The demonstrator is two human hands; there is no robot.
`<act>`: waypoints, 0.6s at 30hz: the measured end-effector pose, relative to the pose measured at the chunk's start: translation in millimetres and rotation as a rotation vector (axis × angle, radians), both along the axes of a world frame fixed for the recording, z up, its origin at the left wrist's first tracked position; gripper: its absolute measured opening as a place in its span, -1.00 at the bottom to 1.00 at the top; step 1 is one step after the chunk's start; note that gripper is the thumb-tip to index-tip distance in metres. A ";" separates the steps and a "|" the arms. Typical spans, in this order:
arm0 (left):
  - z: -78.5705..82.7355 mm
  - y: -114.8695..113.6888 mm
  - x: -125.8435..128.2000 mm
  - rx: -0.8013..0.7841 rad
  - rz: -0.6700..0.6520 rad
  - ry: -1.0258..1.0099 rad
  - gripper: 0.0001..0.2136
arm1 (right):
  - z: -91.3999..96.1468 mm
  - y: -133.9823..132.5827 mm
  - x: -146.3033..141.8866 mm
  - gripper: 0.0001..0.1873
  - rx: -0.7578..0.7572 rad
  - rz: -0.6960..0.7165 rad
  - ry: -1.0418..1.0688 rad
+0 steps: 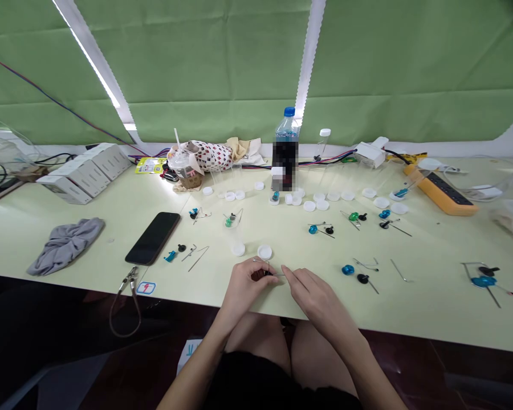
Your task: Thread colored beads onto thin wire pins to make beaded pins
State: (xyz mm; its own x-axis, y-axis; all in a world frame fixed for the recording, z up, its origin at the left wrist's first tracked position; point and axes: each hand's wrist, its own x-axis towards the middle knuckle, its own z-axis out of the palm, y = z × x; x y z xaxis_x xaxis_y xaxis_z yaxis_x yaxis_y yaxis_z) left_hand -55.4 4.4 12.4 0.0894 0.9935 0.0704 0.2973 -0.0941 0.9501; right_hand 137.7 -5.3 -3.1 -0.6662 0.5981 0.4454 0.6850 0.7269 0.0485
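Near the table's front edge, my left hand point(247, 285) is closed around a small black part point(267, 273) with bent metal wire, mostly hidden by the fingers. A thin metal rod point(281, 275) sticks out of it to the right. My right hand point(314, 290) has its fingers together at the rod's far end, thumb mostly hidden. Just beyond my hands are a white round cap point(264, 252) and a clear tube point(238, 239) standing on its white cap. To the right lie a blue knob point(347, 270), a black knob-like piece point(363, 279) and bent wires.
More blue, green and black pieces with wires lie in small groups, one at far right point(484, 281). White caps and clear tubes line the back, near a bottle point(285, 154), a drink cup point(188, 168) and a power strip point(442, 191). A phone point(153, 238) and grey cloth point(66, 246) lie left.
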 end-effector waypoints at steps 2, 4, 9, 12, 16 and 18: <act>0.9 -0.5 0.8 0.012 0.011 0.013 -0.98 | -1.9 0.6 0.2 -0.53 -0.042 0.001 0.027; 1.1 -0.7 1.2 0.016 0.020 0.021 -0.98 | -3.3 1.3 0.3 -0.54 -0.090 -0.005 0.074; -1.2 0.0 1.0 0.038 0.009 0.037 -0.96 | 1.5 3.9 0.6 -0.66 -0.345 -0.021 0.354; -1.9 0.3 0.8 0.021 0.005 0.070 -0.94 | 6.8 6.0 -0.4 -0.74 -0.482 -0.025 0.530; -0.7 0.3 0.8 -0.014 0.005 0.114 -0.84 | 11.8 7.6 -3.9 -0.72 -0.607 -0.086 0.652; -0.2 0.3 0.8 -0.014 -0.006 0.126 -0.83 | 13.3 7.6 -5.8 -0.71 -0.653 -0.121 0.691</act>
